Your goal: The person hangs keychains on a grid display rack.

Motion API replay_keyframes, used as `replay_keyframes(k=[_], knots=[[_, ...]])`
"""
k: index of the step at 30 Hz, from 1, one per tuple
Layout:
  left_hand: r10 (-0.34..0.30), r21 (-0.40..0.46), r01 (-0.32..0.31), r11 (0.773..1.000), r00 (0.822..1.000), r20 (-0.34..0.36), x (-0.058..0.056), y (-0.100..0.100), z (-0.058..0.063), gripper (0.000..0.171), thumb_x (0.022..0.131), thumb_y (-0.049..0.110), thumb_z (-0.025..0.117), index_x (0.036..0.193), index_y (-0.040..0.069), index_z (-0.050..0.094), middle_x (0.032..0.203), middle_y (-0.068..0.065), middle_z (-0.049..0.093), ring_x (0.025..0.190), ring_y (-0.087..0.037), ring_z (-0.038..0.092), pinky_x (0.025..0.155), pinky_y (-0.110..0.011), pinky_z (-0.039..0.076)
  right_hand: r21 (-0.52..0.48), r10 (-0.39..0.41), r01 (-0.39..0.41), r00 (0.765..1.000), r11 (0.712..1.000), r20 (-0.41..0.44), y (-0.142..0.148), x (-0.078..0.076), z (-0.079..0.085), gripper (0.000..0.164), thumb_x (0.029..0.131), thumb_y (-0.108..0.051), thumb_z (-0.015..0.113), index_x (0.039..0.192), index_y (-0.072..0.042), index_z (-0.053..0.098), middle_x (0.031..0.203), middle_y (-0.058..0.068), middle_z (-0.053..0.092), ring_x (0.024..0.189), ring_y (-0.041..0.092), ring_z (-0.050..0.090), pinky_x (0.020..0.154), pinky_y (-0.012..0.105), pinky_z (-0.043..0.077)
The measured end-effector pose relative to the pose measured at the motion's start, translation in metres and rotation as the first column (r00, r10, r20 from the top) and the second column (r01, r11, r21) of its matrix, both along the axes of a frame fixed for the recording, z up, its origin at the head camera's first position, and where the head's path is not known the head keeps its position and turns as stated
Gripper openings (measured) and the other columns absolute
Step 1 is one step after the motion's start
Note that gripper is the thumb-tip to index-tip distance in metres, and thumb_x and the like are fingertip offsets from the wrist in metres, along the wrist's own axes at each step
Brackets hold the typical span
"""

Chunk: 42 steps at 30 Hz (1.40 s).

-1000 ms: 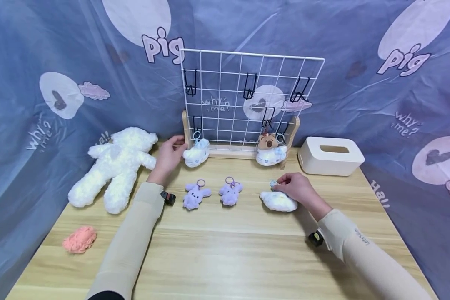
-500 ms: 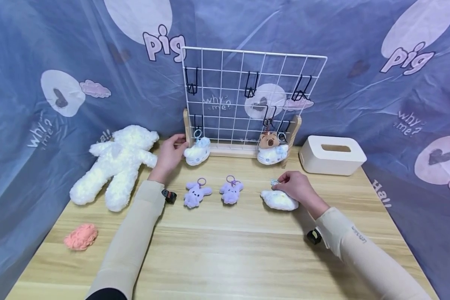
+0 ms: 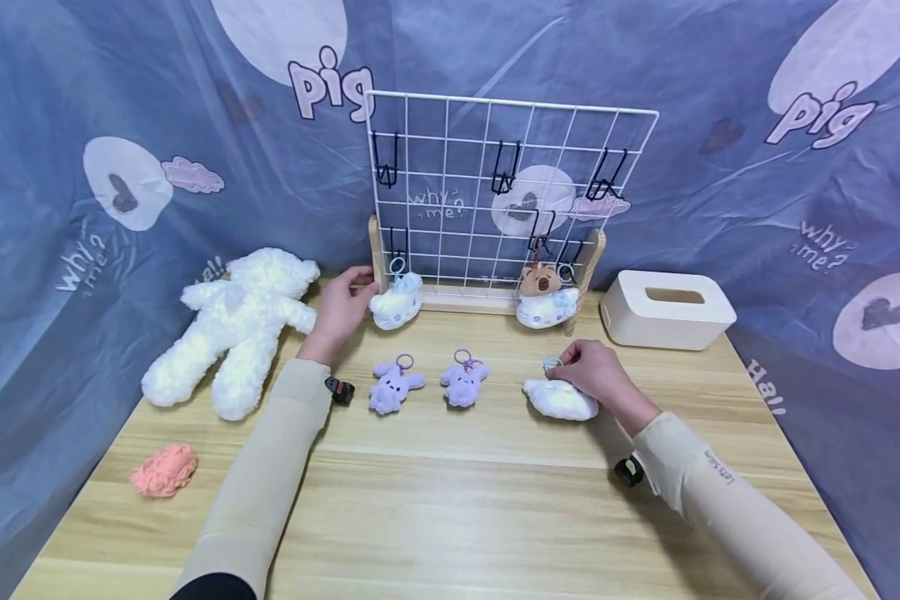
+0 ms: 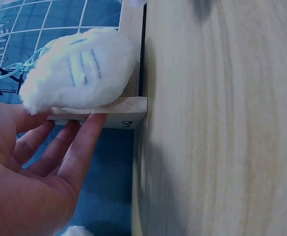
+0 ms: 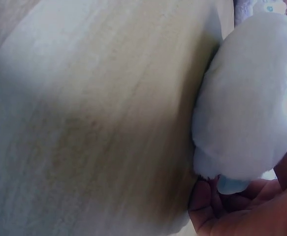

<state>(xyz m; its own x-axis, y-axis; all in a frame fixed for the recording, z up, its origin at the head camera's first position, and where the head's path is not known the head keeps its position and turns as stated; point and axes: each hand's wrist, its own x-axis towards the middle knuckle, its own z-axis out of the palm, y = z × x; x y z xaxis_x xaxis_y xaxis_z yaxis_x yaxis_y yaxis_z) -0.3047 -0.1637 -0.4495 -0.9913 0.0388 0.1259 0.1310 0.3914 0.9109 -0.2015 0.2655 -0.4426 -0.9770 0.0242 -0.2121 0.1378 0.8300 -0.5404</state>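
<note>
My right hand pinches the pale blue ring of a white plush keychain on the table. Its furry body fills much of the right wrist view's right side, largely hiding those fingers. My left hand holds the left wooden post of a white wire grid rack, fingertips against its outer side. Right beside these fingers hangs a white plush keychain with blue marks. Two purple bunny keychains lie between my hands, the second bunny further right.
Black hooks sit on the grid. A brown bear keychain and another white plush hang at its lower right. A white tissue box stands right; a white teddy and a pink fluffy bundle lie left.
The head view has shifted slightly. Both hands keep their places: the left at the post, the right at the blue ring.
</note>
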Motion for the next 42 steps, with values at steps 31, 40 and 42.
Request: replay_keyframes(k=[31, 40, 42], knots=[[-0.007, -0.001, 0.007, 1.0, 1.0, -0.01, -0.001, 0.0, 0.001, 0.042, 0.115, 0.013, 0.062, 0.154, -0.002, 0.061, 0.143, -0.028, 0.07, 0.111, -0.036, 0.07, 0.092, -0.059, 0.071, -0.241, -0.03, 0.03, 1.0, 0.97, 0.004, 0.006, -0.001, 0.022, 0.026, 0.108, -0.021, 0.073, 0.121, 0.002, 0.077, 0.1, 0.006, 0.078, 0.087, 0.013, 0.066, 0.073, 0.022, 0.057], [-0.009, 0.001, 0.009, 1.0, 1.0, -0.01, -0.001, 0.001, 0.001, 0.042, 0.115, 0.014, 0.062, 0.154, -0.002, 0.061, 0.143, -0.028, 0.07, 0.111, -0.035, 0.07, 0.093, -0.06, 0.07, -0.304, -0.027, 0.024, 1.0, 0.952, -0.006, 0.006, 0.002, 0.034, 0.028, 0.111, -0.018, 0.07, 0.127, 0.005, 0.073, 0.106, 0.013, 0.08, 0.084, 0.01, 0.072, 0.073, 0.019, 0.064], [-0.007, 0.003, 0.007, 1.0, 1.0, -0.01, -0.001, 0.0, 0.002, 0.042, 0.115, 0.014, 0.062, 0.154, -0.002, 0.061, 0.143, -0.028, 0.07, 0.11, -0.035, 0.069, 0.092, -0.059, 0.07, -0.299, -0.027, 0.02, 0.999, 0.954, -0.02, 0.007, 0.003, 0.038, 0.028, 0.111, -0.018, 0.069, 0.127, 0.005, 0.073, 0.11, 0.016, 0.08, 0.085, 0.01, 0.073, 0.075, 0.018, 0.065]])
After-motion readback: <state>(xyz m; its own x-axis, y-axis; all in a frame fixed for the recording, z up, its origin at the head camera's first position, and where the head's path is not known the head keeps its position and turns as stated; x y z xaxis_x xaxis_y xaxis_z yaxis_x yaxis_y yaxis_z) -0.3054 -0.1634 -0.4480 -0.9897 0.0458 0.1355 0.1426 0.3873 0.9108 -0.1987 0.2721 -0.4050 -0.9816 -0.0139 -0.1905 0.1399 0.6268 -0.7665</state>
